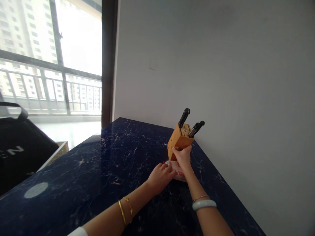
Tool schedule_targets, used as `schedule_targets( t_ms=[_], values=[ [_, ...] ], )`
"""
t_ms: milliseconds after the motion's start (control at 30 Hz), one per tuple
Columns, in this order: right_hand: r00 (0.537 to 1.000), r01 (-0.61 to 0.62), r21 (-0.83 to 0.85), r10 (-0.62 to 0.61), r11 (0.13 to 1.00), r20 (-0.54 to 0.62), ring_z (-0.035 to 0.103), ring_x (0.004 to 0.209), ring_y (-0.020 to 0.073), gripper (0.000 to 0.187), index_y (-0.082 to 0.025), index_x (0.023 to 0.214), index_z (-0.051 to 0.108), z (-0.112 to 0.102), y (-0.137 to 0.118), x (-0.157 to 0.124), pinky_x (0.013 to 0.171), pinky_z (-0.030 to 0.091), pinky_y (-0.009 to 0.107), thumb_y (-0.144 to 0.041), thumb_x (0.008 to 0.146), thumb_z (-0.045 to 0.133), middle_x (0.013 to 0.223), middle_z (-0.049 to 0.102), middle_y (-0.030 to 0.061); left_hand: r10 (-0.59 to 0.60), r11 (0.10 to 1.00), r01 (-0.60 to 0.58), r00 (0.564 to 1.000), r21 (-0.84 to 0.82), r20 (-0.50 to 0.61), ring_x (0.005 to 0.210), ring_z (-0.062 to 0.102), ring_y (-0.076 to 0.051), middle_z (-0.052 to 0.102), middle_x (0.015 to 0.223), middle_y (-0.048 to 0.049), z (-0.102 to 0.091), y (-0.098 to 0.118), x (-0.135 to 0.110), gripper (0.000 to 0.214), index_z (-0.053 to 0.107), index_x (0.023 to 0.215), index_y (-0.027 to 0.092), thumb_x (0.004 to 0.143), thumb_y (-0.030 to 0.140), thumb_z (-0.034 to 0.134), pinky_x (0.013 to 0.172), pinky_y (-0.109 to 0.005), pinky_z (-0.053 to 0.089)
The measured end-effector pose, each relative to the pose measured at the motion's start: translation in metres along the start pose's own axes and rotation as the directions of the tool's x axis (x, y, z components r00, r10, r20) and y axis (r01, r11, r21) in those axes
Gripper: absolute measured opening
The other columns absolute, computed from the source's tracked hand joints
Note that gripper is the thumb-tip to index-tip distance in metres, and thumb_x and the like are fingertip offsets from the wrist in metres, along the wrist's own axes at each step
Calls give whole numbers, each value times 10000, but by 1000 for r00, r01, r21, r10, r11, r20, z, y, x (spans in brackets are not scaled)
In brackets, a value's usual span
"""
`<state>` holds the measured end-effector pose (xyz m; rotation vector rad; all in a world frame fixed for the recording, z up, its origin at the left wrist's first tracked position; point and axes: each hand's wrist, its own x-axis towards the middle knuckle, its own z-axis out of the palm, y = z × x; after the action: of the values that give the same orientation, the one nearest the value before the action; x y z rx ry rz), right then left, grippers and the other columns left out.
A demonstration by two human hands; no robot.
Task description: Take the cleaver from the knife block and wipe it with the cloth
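A wooden knife block (178, 140) with black knife handles (184, 117) sticking out stands tilted on the dark blue marble counter (98, 170), near the white wall. My right hand (183, 158) grips the block's lower front edge, thumb on its side. My left hand (160, 177) lies fingers-down on a pale cloth (177, 170) at the block's foot, pressing it against the counter. The cloth is mostly hidden by both hands.
A black bag (17, 150) with white letters sits off the counter's left edge, beside a light wooden frame (57, 150). A large window with a railing fills the left. The white wall (221, 82) runs along the counter's right side.
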<state>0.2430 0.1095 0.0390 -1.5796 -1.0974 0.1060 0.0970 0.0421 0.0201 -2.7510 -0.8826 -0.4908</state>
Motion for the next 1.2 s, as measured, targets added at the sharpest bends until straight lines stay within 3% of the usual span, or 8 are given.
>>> schedule_targets(
  t_ms=[333, 900, 1200],
  values=[
    [998, 62, 80, -62, 995, -4, 518, 962, 288, 684, -165, 1043, 329, 12, -3, -3, 814, 423, 390, -411, 501, 668, 1032, 495, 132, -36, 999, 35, 998, 26, 43, 888, 520, -217, 580, 883, -66, -12, -20, -23, 156, 506, 941, 189, 823, 147, 412, 766, -356, 390],
    [979, 146, 194, -170, 970, 114, 471, 1031, 267, 714, -151, 1097, 288, 65, -59, -51, 869, 390, 375, -362, 528, 666, 1093, 452, 150, -222, 975, 222, 968, 7, 120, 796, 566, -232, 635, 782, -59, -50, -60, -81, 161, 586, 808, 198, 739, 102, 478, 693, -357, 408],
    [961, 179, 251, -223, 951, 162, 411, 1120, 276, 812, -98, 1201, 214, 83, -86, -75, 925, 340, 385, -319, 553, 651, 1191, 393, 206, -276, 960, 280, 950, -3, 148, 913, 572, -203, 662, 854, -42, -68, -91, -116, 227, 629, 832, 232, 748, 99, 467, 781, -317, 379]
  ],
)
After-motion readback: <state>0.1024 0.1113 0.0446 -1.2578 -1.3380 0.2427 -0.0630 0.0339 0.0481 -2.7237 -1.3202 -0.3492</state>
